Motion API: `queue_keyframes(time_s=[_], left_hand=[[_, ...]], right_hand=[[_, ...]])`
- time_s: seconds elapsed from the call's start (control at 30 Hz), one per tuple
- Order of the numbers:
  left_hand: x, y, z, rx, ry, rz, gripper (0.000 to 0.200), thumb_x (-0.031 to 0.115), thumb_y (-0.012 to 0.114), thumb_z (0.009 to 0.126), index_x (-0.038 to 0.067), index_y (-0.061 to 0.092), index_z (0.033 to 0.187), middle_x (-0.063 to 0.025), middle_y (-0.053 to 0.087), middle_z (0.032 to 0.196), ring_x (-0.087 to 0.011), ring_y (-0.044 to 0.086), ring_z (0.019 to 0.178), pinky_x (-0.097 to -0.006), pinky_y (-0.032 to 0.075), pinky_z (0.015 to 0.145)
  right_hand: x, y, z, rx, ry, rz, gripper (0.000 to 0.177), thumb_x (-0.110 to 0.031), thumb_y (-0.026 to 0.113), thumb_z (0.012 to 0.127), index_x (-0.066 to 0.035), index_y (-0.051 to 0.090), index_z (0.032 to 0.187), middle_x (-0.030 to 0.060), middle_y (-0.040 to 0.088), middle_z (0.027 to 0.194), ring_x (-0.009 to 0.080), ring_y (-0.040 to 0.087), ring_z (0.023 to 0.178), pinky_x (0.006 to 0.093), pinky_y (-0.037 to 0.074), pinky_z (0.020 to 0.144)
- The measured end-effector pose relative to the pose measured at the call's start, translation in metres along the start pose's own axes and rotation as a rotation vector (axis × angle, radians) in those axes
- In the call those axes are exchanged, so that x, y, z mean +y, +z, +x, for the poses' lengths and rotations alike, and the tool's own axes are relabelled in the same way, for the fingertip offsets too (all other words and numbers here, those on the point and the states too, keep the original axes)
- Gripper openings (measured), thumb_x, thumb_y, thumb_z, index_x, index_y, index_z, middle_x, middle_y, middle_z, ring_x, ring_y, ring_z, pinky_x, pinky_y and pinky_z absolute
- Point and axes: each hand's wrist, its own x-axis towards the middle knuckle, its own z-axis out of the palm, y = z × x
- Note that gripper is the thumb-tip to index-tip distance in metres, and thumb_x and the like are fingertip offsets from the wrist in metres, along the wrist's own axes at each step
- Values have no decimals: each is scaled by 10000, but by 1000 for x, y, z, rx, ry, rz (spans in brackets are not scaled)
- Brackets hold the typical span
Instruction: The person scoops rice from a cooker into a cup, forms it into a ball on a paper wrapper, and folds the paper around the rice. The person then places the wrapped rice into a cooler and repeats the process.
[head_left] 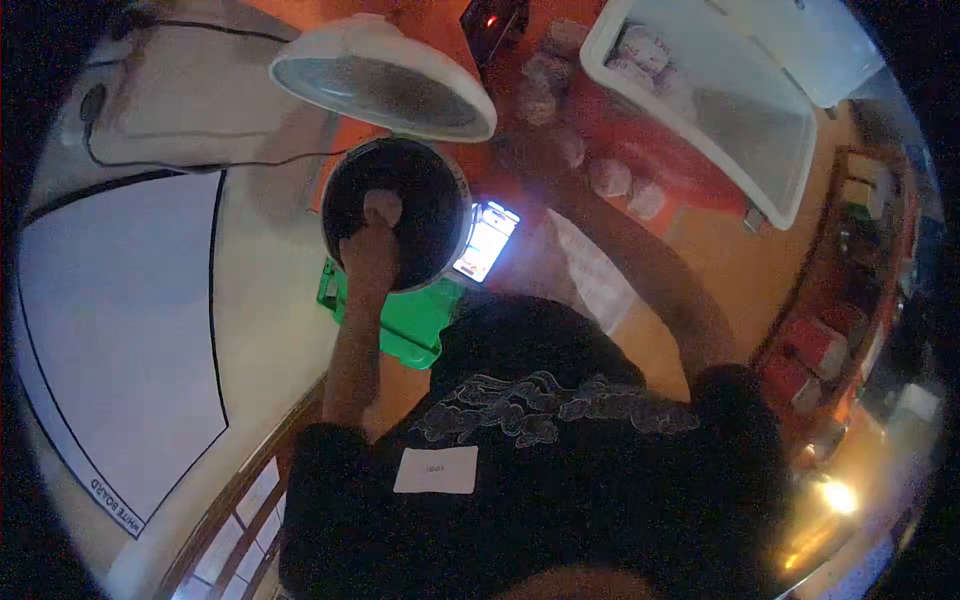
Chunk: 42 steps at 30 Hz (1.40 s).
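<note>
A rice cooker stands with its white lid raised and a dark inner pot. My left hand reaches down into the pot, its fingers closed around a small pale rounded thing whose kind I cannot make out. My right hand is stretched forward to the right of the lid, near several pale wrapped bundles. It lies in deep shadow, so its fingers do not show clearly. Between my arms, a lit phone leans beside the cooker.
A white bin holding more pale bundles is at the far right. Below the cooker sits a green plastic crate. A small dark device with a red light stands at the back. A whiteboard is at left.
</note>
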Motion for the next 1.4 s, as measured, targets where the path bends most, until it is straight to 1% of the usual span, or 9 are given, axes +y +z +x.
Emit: queue_keyframes(time_s=[0.23,0.33,0.6,0.67,0.73,0.87,0.93,1.07,1.4], left_hand=[[-41,-73,-4,164,8,-16,267,157,515,898,5,554,1114,-206,677,837,-341,697,748,-457,555,667],[-42,-62,32,288,125,-12,182,138,539,876,18,630,978,-191,680,844,-330,699,749,-455,556,647],[-14,-51,-4,89,382,105,130,122,551,832,68,657,885,-139,683,828,-294,700,786,-443,554,623],[-24,-61,-10,418,378,-147,149,125,556,832,68,669,909,-160,690,845,-299,702,793,-429,567,653],[-30,-52,1,397,397,-128,160,121,545,842,65,664,934,-176,692,885,-308,702,813,-441,566,667],[-27,-61,5,74,424,-53,214,105,516,873,75,641,1044,-200,687,952,-342,697,848,-481,557,691],[-31,-67,-5,97,449,-62,223,104,515,877,82,640,1060,-202,688,930,-343,696,845,-490,554,700],[-28,-96,-1,192,215,-9,278,120,513,881,126,663,1115,-190,694,903,-334,697,846,-493,551,750],[-6,-62,14,495,473,-264,276,139,465,906,134,683,1074,-127,705,935,-317,691,865,-477,551,750]], right_hand=[[-121,-57,-16,-109,129,-582,185,-222,593,870,-49,659,875,105,637,716,282,634,653,452,515,640],[76,25,9,-187,-21,129,248,-161,428,1008,-30,542,1185,122,596,998,205,578,924,386,514,795],[-90,-50,-60,187,-257,-312,423,-127,569,917,-50,440,1313,127,534,1212,292,543,1108,406,477,941],[-107,-53,-94,200,-312,-352,457,-123,586,905,-53,427,1328,128,526,1239,303,539,1131,409,473,959],[-115,-51,-126,90,304,875,599,-317,721,824,-60,458,1298,77,567,1189,216,559,1061,373,474,913],[-101,-37,-162,-20,176,740,679,-320,728,807,-61,400,1343,108,520,1264,244,525,1143,381,462,946],[-112,-37,-172,-140,416,1181,711,-307,734,795,-64,384,1364,129,482,1318,260,478,1220,389,412,1012],[-126,-29,-181,-262,320,907,717,-283,733,786,-65,386,1374,132,473,1337,270,445,1257,394,352,1071],[-144,-36,-187,-351,171,495,690,-276,772,736,-93,444,1315,126,497,1316,291,461,1245,390,341,1078]])
